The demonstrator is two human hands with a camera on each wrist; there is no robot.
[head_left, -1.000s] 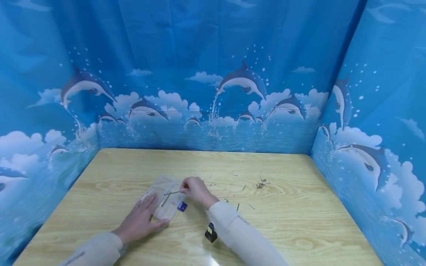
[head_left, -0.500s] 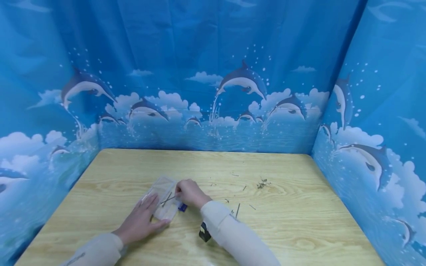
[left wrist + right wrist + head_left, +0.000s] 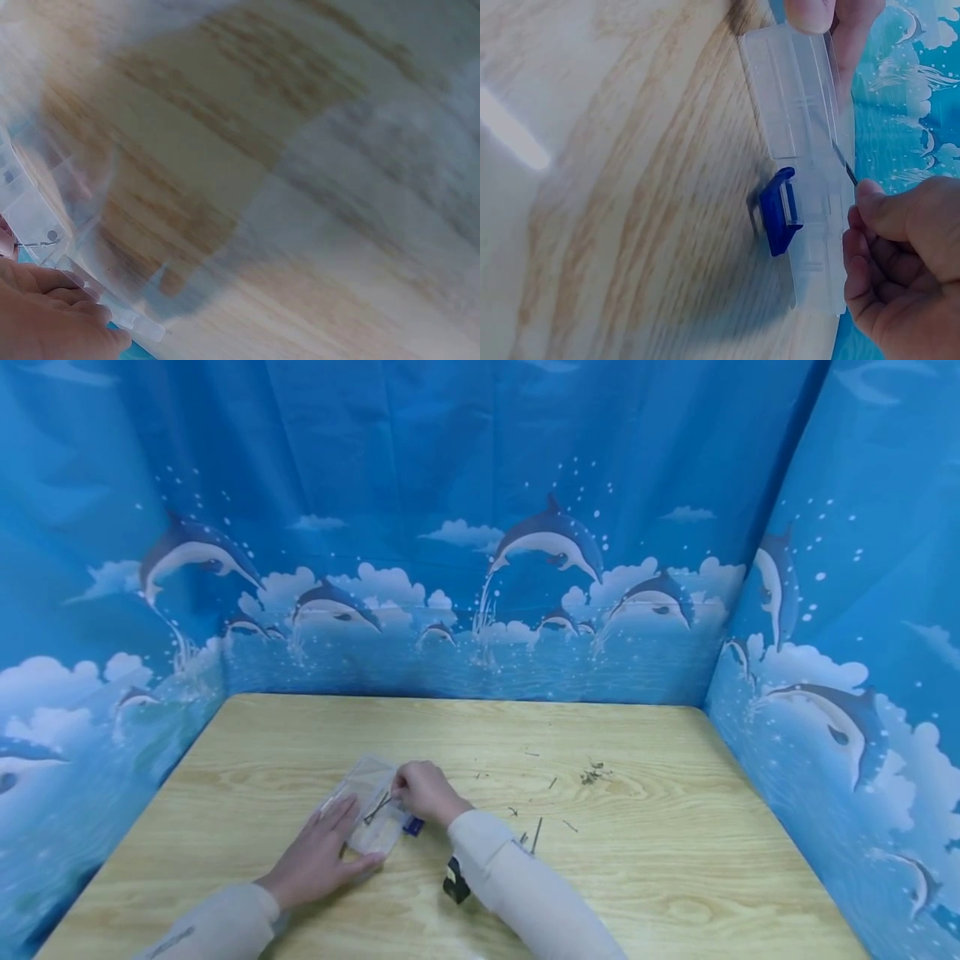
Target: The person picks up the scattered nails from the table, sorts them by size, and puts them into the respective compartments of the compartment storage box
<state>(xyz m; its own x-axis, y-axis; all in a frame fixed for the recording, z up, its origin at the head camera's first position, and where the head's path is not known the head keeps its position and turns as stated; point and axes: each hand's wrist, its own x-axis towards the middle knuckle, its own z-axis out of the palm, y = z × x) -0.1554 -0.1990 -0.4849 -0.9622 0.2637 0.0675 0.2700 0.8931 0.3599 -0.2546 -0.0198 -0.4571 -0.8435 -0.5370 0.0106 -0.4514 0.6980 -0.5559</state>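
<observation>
A clear plastic box [image 3: 375,839] lies on the table with its lid folded back and a blue latch [image 3: 778,212] on its side. My left hand [image 3: 318,852] holds the box, fingers along the left side and thumb at the near end; the right wrist view shows that thumb in front of the box and fingers behind. Above the box's right part, my right hand [image 3: 423,789] pinches a thin dark rod [image 3: 846,166] between thumb and forefinger, its free end angled toward the box. Another thin rod lies in the box, overlapping the held one in the head view.
Several thin dark rods and bits [image 3: 537,835] lie scattered right of the box. A small heap of dark pieces [image 3: 594,773] is farther right. A black wrist camera [image 3: 455,881] hangs at my right wrist. Blue dolphin curtains [image 3: 480,527] enclose the table's back and sides.
My right hand has moved slightly left and nearer with the rod, which has swung from crosswise to nearly in line with the rod in the box. My left hand stays put.
</observation>
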